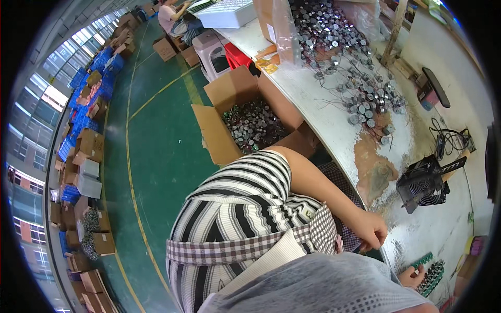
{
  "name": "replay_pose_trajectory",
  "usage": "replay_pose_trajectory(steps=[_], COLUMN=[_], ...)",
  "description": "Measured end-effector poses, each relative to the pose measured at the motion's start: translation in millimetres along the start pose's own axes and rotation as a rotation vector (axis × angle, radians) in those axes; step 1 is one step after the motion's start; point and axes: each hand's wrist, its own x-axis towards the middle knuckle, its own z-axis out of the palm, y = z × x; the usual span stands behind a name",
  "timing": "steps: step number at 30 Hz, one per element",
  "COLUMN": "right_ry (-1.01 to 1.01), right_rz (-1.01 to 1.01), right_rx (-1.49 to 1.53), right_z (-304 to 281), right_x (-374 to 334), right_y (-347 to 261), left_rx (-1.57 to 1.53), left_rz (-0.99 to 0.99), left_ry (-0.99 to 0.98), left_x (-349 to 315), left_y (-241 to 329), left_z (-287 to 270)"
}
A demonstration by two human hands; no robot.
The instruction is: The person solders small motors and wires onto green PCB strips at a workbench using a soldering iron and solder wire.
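Note:
My left hand (pixel 369 229) is at the table's near edge, fingers curled inward; whatever is in them is hidden. Lower right, my right hand (pixel 412 276) rests at the tabletop with thumb and fingers drawn together. It sits between a narrow green strip (pixel 422 260) and a wider green board (pixel 432 277) crowded with small dark and silvery parts. Whether it pinches one of these or a smaller piece, I cannot tell. Beside my left arm, an open cardboard box (pixel 216 136) holds many small round metal parts with wires.
Across the white table (pixel 292 88) spreads a pile of round metal parts (pixel 365 99) with thin wires. A black fan (pixel 424 182) stands near the wall, by a black cable (pixel 443 138). Another person (pixel 172 18) sits far off. Boxes and blue crates (pixel 78 125) line the left.

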Motion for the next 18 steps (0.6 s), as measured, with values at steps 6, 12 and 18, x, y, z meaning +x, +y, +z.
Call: replay_pose_trajectory(steps=[6, 12, 18], right_ry=[-0.103, -0.183, -0.274], right_rz=[0.116, 0.068, -0.114], right_rx=[0.487, 0.856, 0.913], right_z=[8.3, 15.3, 19.1], right_x=[-69.4, -104.7, -97.3], right_y=[-75.4, -125.0, -137.0], left_rx=[-0.447, -0.427, -0.496], left_rz=[-0.500, -0.465, -0.518], left_ry=[0.005, 0.113, 0.113], left_x=[16.2, 17.6, 10.9], left_y=[-5.0, -7.3, -13.3], left_z=[16.2, 24.1, 8.7])
